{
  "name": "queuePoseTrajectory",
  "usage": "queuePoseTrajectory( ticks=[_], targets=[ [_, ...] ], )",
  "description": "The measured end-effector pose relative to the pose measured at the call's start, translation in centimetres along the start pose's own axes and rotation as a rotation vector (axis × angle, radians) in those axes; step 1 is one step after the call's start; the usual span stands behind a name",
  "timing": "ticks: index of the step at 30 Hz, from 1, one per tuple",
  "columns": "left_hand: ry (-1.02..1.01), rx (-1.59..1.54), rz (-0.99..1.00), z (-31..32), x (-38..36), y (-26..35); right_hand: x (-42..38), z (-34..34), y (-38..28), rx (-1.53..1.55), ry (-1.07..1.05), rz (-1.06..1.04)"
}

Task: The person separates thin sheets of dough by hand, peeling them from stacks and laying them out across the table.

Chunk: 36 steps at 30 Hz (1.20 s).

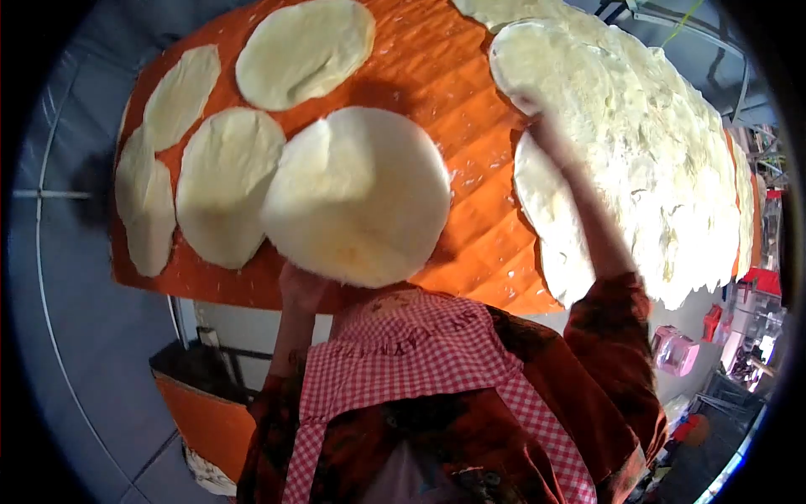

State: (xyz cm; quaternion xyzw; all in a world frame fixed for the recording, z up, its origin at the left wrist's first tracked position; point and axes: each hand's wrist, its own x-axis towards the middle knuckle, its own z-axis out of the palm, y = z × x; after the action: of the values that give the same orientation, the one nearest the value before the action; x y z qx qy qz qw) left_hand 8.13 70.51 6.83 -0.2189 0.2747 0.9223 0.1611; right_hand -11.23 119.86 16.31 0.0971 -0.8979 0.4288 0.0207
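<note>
A large round white flatbread sheet (361, 197) lies tilted over my left hand (300, 288), which shows only partly at its lower left edge; the fingers are hidden beneath it. My right hand (531, 111) reaches to the left edge of the overlapping pale sheets (621, 160) on the right. Its fingers are blurred, and I cannot make out what they hold, if anything. Under the sheets runs an orange ridged surface (470, 168).
Single pale sheets lie at the left: one at the top (304, 52), one beside the large sheet (228, 185), two at the far left (144, 202). An orange-sided box (206, 420) stands below left. A pink container (674, 351) sits at the lower right.
</note>
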Motion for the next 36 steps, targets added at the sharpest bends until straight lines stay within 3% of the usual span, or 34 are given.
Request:
queuePoseTrajectory(
  ticks=[2, 3, 4, 5, 6, 7, 8, 9, 10, 12, 15, 17, 20, 21, 22, 23, 24, 25, 26, 28, 30, 31, 32, 34, 36],
  targets=[
    [-0.224, -0.011, -0.08, -0.1, 0.8, -0.1, -6.5, 11.2, -10.3, 0.207, -0.429, -0.062],
    [-0.116, 0.149, -0.025, -1.0, 1.0, -0.1, -9.2, 15.6, -13.9, 0.181, -0.514, -0.17],
    [-0.169, 0.161, -0.009, -0.9, 0.6, 0.1, -11.2, 19.7, -16.6, 0.122, -0.505, -0.274],
    [-0.24, 0.175, -0.004, -0.2, 0.8, 0.4, -12.5, 24.3, -17.1, -0.038, -0.247, -0.508],
    [-0.332, 0.186, -0.021, 1.0, 1.6, -0.2, -13.3, 26.2, -18.0, -0.126, -0.269, -0.346],
    [-0.178, 0.018, -0.163, 0.1, 2.4, -0.2, -13.0, 27.9, -18.4, -0.227, -0.139, -0.307],
    [-0.427, 0.235, -0.025, 2.8, 0.9, 0.7, -11.9, 28.0, -18.4, -0.207, -0.175, -0.267],
    [-0.325, -0.083, -0.269, 4.6, 0.6, 1.4, -10.6, 26.3, -19.2, -0.228, -0.301, -0.189],
    [-0.495, 0.035, -0.101, 2.4, 1.4, 1.4, -9.5, 26.1, -18.9, -0.186, -0.107, -0.232],
    [-0.455, 0.091, -0.065, 2.3, 0.1, 2.8, -8.2, 20.1, -21.0, -0.1, -0.065, -0.032],
    [-0.178, 0.386, 0.007, -0.5, -0.6, 4.7, -8.7, 10.1, -20.8, 0.121, 0.096, 0.011],
    [-0.069, 0.548, 0.068, -2.2, -0.8, 5.4, -12.6, 3.4, -23.7, 0.473, 0.236, 0.287],
    [-0.04, 0.773, 0.102, -5.3, -0.7, 5.8, -18.7, -1.6, -18.5, 0.239, 0.374, 0.427],
    [0.011, 0.886, 0.194, -2.9, -2.6, 5.6, -21.4, -2.5, -15.4, 0.245, 0.401, 0.448],
    [-0.035, 0.951, 0.265, -4.8, -1.9, 5.4, -23.7, -3.5, -12.8, 0.008, 0.356, 0.653],
    [-0.078, 1.018, 0.338, -8.1, -0.6, 4.7, -25.9, -3.5, -10.4, 0.12, 0.432, 0.748],
    [-0.122, 1.085, 0.411, -10.0, 0.1, 4.4, -28.2, -2.8, -8.1, 0.173, 0.595, 0.702],
    [-0.122, 1.272, 0.652, -9.0, -0.3, 4.0, -30.8, -2.3, -3.7, -0.151, 0.678, 0.787],
    [-0.104, 1.506, 0.707, -7.6, -1.2, 4.4, -32.6, -1.5, 0.0, -0.412, 0.73, 0.815],
    [-0.165, 1.615, 0.892, -8.3, -0.8, 3.6, -32.0, 1.4, 1.8, -0.216, 0.854, 0.747],
    [-0.174, 1.765, 1.001, -7.9, -0.6, 3.1, -29.4, 5.6, 0.5, 0.043, 0.778, 0.728],
    [-0.135, 1.778, 0.954, -7.0, -1.0, 2.8, -27.8, 7.5, -1.1, 0.116, 0.687, 0.771],
    [-0.102, 1.789, 0.906, -6.3, -1.2, 2.6, -26.6, 8.4, -3.2, -0.141, 0.609, 0.672],
    [-0.12, 1.824, 0.923, -6.9, -0.4, 2.4, -26.5, 7.7, -2.2, -0.582, 0.763, 0.63],
    [-0.117, 1.863, 0.91, -7.5, 0.2, 2.1, -27.7, 5.7, 1.4, -0.642, 0.828, 0.817]
  ],
)
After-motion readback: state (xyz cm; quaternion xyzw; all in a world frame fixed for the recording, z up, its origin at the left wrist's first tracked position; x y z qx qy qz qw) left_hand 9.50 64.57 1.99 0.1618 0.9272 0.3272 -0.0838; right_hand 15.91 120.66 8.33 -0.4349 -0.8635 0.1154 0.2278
